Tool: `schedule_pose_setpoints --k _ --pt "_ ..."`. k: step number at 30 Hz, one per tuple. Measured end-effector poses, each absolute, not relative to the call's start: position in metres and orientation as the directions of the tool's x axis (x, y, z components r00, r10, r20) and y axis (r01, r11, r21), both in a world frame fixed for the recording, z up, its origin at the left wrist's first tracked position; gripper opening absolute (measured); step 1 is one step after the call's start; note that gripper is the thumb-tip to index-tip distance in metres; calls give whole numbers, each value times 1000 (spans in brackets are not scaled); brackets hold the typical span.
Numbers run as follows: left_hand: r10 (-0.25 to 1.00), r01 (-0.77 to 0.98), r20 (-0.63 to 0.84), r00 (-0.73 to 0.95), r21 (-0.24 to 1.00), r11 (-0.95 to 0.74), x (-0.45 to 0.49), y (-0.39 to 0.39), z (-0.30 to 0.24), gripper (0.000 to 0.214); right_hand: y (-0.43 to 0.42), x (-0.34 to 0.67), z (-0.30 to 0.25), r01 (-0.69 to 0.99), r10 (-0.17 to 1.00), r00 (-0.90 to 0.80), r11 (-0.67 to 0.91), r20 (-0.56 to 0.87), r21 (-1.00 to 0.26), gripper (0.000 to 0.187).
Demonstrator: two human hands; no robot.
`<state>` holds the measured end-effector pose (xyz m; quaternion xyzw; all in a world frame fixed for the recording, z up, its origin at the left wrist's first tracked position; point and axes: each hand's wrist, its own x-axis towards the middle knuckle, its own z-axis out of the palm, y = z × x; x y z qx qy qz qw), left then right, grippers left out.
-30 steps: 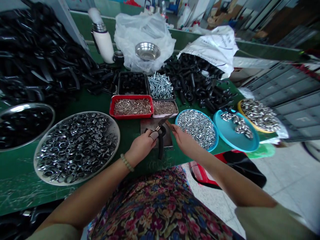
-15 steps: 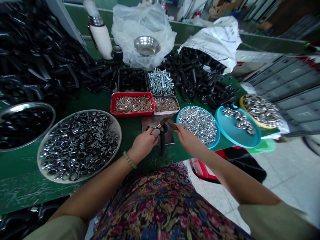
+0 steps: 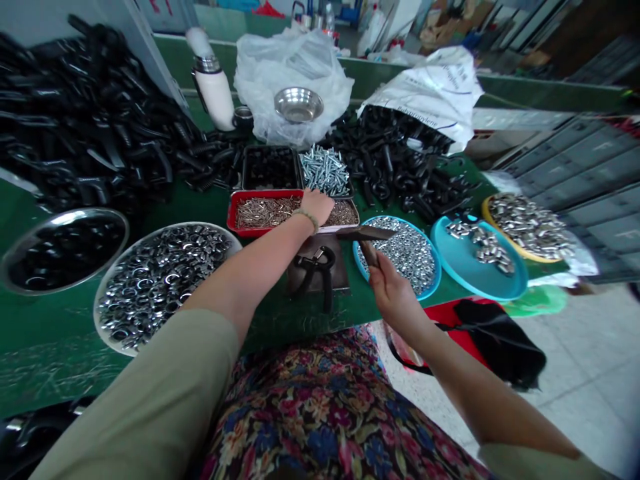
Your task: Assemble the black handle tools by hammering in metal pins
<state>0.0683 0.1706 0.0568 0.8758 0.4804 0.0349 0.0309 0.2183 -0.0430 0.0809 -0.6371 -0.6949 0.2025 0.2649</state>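
Dark steel hangs over loose parts: a small hammer (image 3: 363, 233) is clenched in the right hand (image 3: 395, 298), its head level just above the rim of a blue plate (image 3: 436, 270) heaped with silver nuts (image 3: 400, 260). A careless swing or a loosened grip could scatter those nuts or catch the left arm (image 3: 260, 263), which crosses the tabletop (image 3: 60, 373) close to the hammer. The left hand (image 3: 316, 207) curls down at the join between a red tray (image 3: 231, 217) of brass-coloured pins (image 3: 265, 213) and a neighbouring tray of finer bronze-coloured bits (image 3: 345, 215); whether its fingers pinch anything is hidden, so I cannot tell. Pins that small could spill over the low red rim if the wrist drags across it, and they would be slow to gather from the green surface. Below the arm, a black U-shaped metal fitting (image 3: 314, 261) lies on a dark steel plate (image 3: 337, 277), apart from both hands, its curved limbs glossy and dark. To the left, a wide steel tray (image 3: 103, 313) of silver rings (image 3: 160, 287) sits just under the forearm.
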Motion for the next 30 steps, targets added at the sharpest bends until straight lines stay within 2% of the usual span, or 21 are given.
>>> schedule_pose_setpoints --k 6,8,11,14,17,20,23,30 --pt "842 834 67 536 116 -540 72 172 53 25 -47 231 66 749 991 52 45 125 -661 43" --pt "854 838 78 514 165 -519 68 170 57 26 -45 233 61 742 993 62 22 101 -670 44" --pt "881 791 138 453 393 -469 58 152 64 26 -44 235 56 714 995 57 19 85 -700 44" --pt "890 630 156 429 654 -419 40 109 65 20 -44 238 52 677 995 69 5 71 -736 44" --pt "904 578 109 413 736 -353 22 58 54 18 -45 240 47 650 995 77 3 71 -760 46" --pt "897 608 161 412 685 -402 14 26 37 20 -45 239 43 647 996 61 13 69 -762 47" --pt "870 678 219 443 553 -484 16 16 24 24 -46 237 41 658 997 59 2 54 -753 48" --pt "840 809 155 520 227 -543 18 18 21 27 -51 235 43 646 996 70 -1 58 -763 49"
